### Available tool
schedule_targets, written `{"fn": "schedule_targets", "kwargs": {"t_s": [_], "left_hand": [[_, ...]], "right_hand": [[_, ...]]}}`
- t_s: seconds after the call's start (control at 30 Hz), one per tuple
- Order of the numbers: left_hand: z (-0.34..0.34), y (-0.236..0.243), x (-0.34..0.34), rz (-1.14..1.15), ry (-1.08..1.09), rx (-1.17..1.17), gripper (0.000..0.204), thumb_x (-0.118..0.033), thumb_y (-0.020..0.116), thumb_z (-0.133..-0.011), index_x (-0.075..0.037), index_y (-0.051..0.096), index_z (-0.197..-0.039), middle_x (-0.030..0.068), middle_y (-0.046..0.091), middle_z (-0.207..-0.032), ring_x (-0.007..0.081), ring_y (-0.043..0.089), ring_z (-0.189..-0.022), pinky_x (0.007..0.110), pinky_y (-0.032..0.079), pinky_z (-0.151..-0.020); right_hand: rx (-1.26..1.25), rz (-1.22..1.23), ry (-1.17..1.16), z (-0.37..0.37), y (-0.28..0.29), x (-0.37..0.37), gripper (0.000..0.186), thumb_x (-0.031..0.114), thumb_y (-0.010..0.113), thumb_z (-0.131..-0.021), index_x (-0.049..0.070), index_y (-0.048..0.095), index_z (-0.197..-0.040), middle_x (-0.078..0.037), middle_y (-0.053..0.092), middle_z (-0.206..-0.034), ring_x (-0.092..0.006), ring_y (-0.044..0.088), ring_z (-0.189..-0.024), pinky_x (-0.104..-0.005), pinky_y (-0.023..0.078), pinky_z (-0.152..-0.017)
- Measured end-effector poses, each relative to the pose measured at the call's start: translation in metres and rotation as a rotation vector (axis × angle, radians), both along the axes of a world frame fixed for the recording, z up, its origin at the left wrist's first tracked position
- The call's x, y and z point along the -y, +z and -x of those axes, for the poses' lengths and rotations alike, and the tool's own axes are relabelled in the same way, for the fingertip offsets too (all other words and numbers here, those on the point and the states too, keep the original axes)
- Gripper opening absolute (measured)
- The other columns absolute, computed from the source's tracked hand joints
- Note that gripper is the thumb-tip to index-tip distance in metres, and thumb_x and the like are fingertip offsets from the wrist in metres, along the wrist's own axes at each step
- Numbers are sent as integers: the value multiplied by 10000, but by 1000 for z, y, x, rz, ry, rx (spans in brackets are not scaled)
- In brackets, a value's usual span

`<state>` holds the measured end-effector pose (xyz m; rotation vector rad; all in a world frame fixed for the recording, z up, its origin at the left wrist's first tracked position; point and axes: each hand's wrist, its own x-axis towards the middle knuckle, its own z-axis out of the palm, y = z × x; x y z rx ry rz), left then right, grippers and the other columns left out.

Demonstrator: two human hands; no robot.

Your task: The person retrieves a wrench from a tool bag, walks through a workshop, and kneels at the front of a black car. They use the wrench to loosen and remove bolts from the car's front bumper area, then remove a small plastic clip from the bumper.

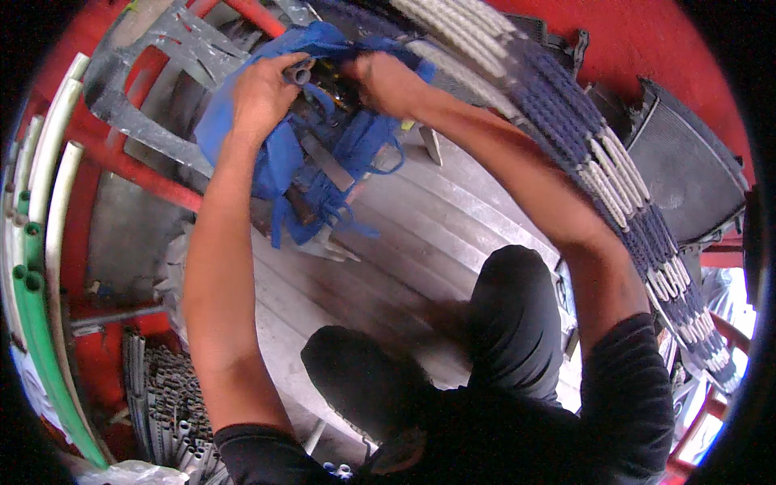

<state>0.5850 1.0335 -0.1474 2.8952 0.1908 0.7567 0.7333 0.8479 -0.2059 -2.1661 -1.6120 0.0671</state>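
Nearest me, my two black-clad knees [517,319] stand in the lower middle of the frame, and my bare forearms [220,283] reach past them toward the top. Both my hands are at the blue cloth bag [271,166] in the upper middle; it lies under and between my fingers, its opening spread between them. My left hand [263,93] is at the bag's left rim, fingers curled narrow around a short grey tube [301,75]. My right hand [392,85] is at the opposite side, its fingers bent in toward the opening; their tips are hidden, so I cannot tell how far apart they are or whether they grip anything.

The tube's open end faces back toward me, slightly to the lower right. The bag's long axis runs from the top of the frame downward, with loose straps [347,222] trailing at its lower end. A flat grey bar [327,162] lies slantwise on it, pointing to the lower right.

Beyond, a worn grey plastic chair [158,137] stands at the upper left, with white pipes [61,210] and green pipes [34,323] along the left edge. A navy-and-white woven hammock [558,113] sweeps down the right side, before a dark radiator [687,158].
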Motion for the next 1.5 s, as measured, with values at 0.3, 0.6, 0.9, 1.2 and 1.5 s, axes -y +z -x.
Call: {"fn": "schedule_targets", "kwargs": {"t_s": [0.3,0.6,0.9,1.2,1.5], "left_hand": [[-6,-2,-8,215,59,-22,371,-146,775,-808,-168,790,-1179,178,761,-912,354,743,-866,434,560,-771],[-4,14,-4,197,72,-95,356,-228,804,-867,-74,783,-1187,143,785,-901,188,731,-810,337,546,-779],[4,5,-9,149,19,-101,411,-144,761,-784,-149,787,-1193,193,759,-929,358,723,-756,420,552,-747],[18,-6,2,134,9,-23,396,-106,766,-827,-158,780,-1220,203,762,-1030,341,740,-900,402,551,-824],[7,0,-5,313,13,4,359,-89,771,-810,-100,787,-1169,194,772,-1019,299,756,-925,374,549,-830]], "right_hand": [[-158,94,107,50,-1,62,449,443,413,-1098,153,531,-1420,-257,720,-1130,-424,709,-1059,-521,568,-886],[25,-95,-48,5,-2,29,229,143,543,-946,27,520,-1141,-305,680,-947,-513,691,-832,-578,554,-726],[36,-235,92,-48,-76,-33,301,49,674,-811,-6,661,-1107,-291,655,-1070,-454,655,-1060,-519,542,-902],[587,0,219,-52,-67,-39,327,90,630,-858,10,688,-1170,-199,671,-1138,-414,631,-1118,-466,534,-957],[952,573,338,-20,-41,-4,263,248,472,-1051,130,644,-1211,-125,601,-1034,-267,570,-1071,-489,474,-974]]}}
